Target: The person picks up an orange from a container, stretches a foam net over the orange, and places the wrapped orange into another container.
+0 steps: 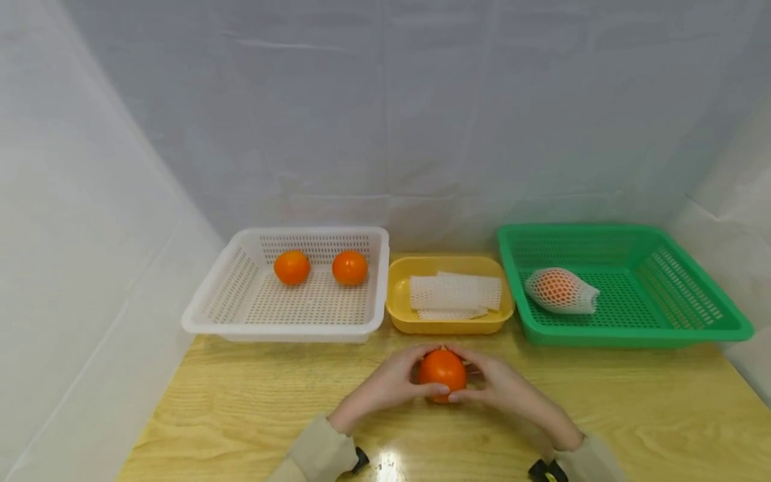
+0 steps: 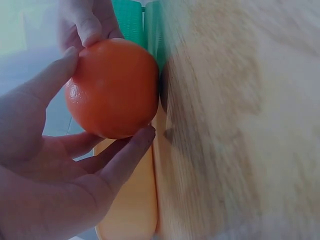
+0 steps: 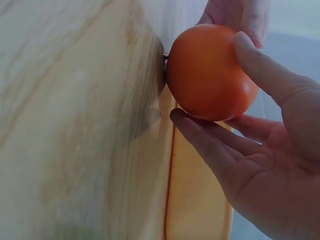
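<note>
Both hands hold one round, smooth orange fruit point(image 1: 442, 375) low over the wooden table, in front of the yellow tray. My left hand point(image 1: 394, 380) grips it from the left, thumb on the near side and fingers curved round the far side. From the right, my right hand point(image 1: 498, 381) mirrors that grip. In the left wrist view the fruit point(image 2: 114, 89) sits between thumb and fingers, its lower side close to the tabletop. The right wrist view shows the fruit point(image 3: 210, 72) with a small dark spot on its table side.
A white basket point(image 1: 289, 329) at the back left holds two more orange fruits point(image 1: 349, 268). White foam net sleeves point(image 1: 454, 292) lie in the yellow tray point(image 1: 448, 327) at the middle. In the green basket point(image 1: 632, 337) at right lies a net-wrapped fruit point(image 1: 557, 290).
</note>
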Motion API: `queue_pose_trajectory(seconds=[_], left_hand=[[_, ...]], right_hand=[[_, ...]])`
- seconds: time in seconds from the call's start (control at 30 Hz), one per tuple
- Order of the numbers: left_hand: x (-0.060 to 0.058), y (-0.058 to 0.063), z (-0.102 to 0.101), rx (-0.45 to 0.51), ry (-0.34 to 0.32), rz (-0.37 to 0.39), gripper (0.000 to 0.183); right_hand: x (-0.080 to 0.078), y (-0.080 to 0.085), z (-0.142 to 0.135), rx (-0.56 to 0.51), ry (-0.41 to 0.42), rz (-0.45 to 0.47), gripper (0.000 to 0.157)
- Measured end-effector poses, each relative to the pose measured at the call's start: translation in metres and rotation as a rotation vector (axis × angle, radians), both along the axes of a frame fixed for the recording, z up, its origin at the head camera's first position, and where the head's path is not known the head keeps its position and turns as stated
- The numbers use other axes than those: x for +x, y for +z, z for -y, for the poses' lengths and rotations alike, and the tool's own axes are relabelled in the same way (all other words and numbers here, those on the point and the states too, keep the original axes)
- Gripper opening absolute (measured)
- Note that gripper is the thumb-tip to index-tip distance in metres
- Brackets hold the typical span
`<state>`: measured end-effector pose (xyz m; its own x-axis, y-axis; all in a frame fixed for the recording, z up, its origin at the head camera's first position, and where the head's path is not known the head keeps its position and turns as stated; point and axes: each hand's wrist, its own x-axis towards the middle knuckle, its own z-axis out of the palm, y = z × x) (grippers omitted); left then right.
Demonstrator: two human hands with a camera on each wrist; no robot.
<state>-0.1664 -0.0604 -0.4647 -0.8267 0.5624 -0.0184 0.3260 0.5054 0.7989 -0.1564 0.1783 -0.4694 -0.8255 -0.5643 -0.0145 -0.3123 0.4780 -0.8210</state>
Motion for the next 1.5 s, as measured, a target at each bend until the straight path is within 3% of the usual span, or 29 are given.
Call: queue_pose_trajectory(seconds=[0.3, 0.47, 0.67, 0.83, 0.93, 1.2, 1.5], left_hand=[[0.001, 0.002, 0.002, -0.027, -0.005, -0.01, 0.072], [0.001, 0.002, 0.002, -0.035, 0.003, 0.004, 0.074], [0.002, 0.002, 0.002, -0.053, 0.016, 0.005, 0.077], [0.003, 0.002, 0.001, -0.069, 0.017, -0.005, 0.077], [0.003, 0.001, 0.0, -0.081, 0.013, -0.008, 0.077], [0.002, 0.001, 0.0, -0.102, -0.006, -0.025, 0.078], [0.003, 0.002, 0.0, -0.108, -0.013, -0.022, 0.078]], right_hand=[[0.002, 0.004, -0.001, 0.051, 0.024, -0.082, 0.084], [-0.005, 0.017, -0.005, 0.04, 0.018, -0.219, 0.067], [-0.028, 0.036, -0.001, 0.042, -0.128, -0.442, 0.043], [-0.054, 0.039, 0.009, 0.108, -0.246, -0.662, 0.038], [-0.071, 0.037, 0.013, 0.161, -0.295, -0.731, 0.038], [-0.101, 0.025, 0.017, 0.308, -0.33, -0.746, 0.04], [-0.097, 0.021, 0.017, 0.352, -0.397, -0.702, 0.024]])
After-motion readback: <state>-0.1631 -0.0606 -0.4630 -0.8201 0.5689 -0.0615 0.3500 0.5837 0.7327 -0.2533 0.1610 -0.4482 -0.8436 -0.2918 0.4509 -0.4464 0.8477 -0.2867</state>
